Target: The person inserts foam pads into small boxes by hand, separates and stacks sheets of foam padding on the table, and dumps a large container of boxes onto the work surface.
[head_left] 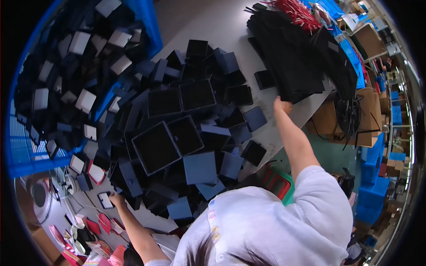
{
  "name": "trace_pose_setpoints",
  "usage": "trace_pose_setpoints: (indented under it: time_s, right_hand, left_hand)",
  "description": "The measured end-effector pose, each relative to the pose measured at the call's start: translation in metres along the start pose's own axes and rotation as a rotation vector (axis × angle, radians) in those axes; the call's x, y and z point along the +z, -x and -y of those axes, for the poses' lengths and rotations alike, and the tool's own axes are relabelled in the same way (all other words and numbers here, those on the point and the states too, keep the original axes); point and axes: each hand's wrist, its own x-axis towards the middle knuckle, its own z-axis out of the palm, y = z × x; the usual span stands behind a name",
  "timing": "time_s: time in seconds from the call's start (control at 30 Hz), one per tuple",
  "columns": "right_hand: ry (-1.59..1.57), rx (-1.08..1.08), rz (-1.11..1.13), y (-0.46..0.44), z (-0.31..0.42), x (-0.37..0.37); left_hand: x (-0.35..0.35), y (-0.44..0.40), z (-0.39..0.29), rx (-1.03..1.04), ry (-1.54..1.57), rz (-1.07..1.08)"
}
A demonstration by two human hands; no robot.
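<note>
At the lower left, my left hand (pixel 117 199) has its fingers closed at the edge of a small dark-rimmed box with a white inside (pixel 105 200). My right hand (pixel 282 106) is at the near corner of a thick stack of flat black pieces (pixel 288 57), its fingers curled and pressed together on the edge. Between the hands lies a large heap of dark blue and black boxes (pixel 199 168), several of them open with black insides. One small black box (pixel 265 80) sits beside the stack.
A blue crate (pixel 148 26) with many boxes, some with white insides, stands at the upper left. Red strips (pixel 295 13) lie behind the stack. Cardboard boxes (pixel 368 111) and black straps are at the right, a green-rimmed red stool (pixel 284 186) below, a fan (pixel 40 195) at left.
</note>
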Motion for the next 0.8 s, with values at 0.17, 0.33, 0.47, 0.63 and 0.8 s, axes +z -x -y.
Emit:
trace_pose_setpoints:
  time_s: [0.17, 0.33, 0.47, 0.63, 0.8]
  right_hand:
    - [-0.842, 0.387, 0.018, -0.065, -0.016, 0.066]
    - [-1.176, 0.692, 0.394, -0.062, 0.018, 0.031]
    - [-1.321, 0.78, 0.665, -0.025, 0.044, 0.043]
    - [-0.722, 0.126, 1.468, 0.063, 0.035, -0.056]
    - [-0.725, -0.991, 0.524, -0.021, 0.048, -0.179]
  left_hand:
    - [-0.043, 0.034, -0.038, -0.076, 0.306, -0.068]
    - [-0.081, 0.054, -0.09, -0.244, 0.48, -0.15]
    - [-0.096, 0.072, -0.147, -0.136, 0.468, -0.16]
    - [-0.104, 0.072, -0.216, 0.018, 0.409, -0.124]
    - [-0.072, 0.151, -0.319, 0.036, 0.631, -0.023]
